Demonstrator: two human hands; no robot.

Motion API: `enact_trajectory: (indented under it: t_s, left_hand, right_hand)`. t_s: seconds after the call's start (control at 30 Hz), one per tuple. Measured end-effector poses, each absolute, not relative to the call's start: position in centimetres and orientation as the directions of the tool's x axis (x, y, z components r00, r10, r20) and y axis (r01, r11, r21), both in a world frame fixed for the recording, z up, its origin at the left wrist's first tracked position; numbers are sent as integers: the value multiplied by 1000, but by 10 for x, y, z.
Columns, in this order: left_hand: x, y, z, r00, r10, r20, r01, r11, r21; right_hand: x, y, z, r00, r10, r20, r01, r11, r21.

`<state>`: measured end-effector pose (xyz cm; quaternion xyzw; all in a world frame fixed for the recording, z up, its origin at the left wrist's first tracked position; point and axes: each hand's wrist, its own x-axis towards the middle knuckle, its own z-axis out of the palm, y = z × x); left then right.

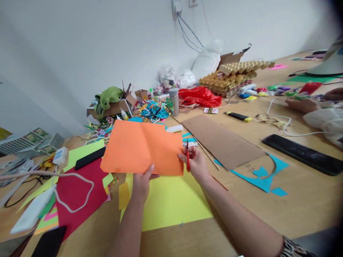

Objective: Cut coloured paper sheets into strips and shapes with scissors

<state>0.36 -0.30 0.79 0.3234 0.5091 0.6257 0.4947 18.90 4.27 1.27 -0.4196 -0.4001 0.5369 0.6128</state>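
Note:
A sheet of orange paper (134, 146) is held up above the table, with a notch cut from its upper right corner. My left hand (142, 182) grips its lower edge, the thumb on the near face and the fingers behind. My right hand (195, 162) holds red-handled scissors (188, 160), blades pointing up, beside the sheet's right edge; its thumb reaches the paper there. Beneath both hands lies a yellow sheet (174, 207) on the table. A small amber piece of paper (123, 196) overlaps its left side.
Brown cardboard (222, 139), blue paper scraps (264, 182), a black-and-yellow cutter (238, 116) and a black phone (302, 153) lie to the right. Red paper (80, 192) and a white cable (91, 184) are left. A grey flask (174, 101) stands behind. Another person's hand (304, 104) is at far right.

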Motion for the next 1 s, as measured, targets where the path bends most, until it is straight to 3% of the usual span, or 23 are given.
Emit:
enact_trajectory:
  t_s: [0.13,0.37,0.57,0.77,1.0]
  left_hand:
    - [3,-2,2,-360,931,-64,-169,3,986]
    - [3,1,7,-419,898,-133,-408,-56,911]
    - [-2,6,11,-506,844,-174,-536,-150,831]
    - [1,7,12,-545,819,-181,-553,-188,812]
    - [4,7,13,-614,765,-196,-536,-222,815]
  right_hand:
    - [187,43,9,116,991,69,-300,102,-948]
    - [191,39,13,62,997,52,-265,66,-962]
    - [183,23,24,-126,989,-81,-7,-82,-997]
    - [171,10,22,-249,959,-135,197,-86,-977]
    - [161,1,14,-308,940,-147,252,-68,-965]
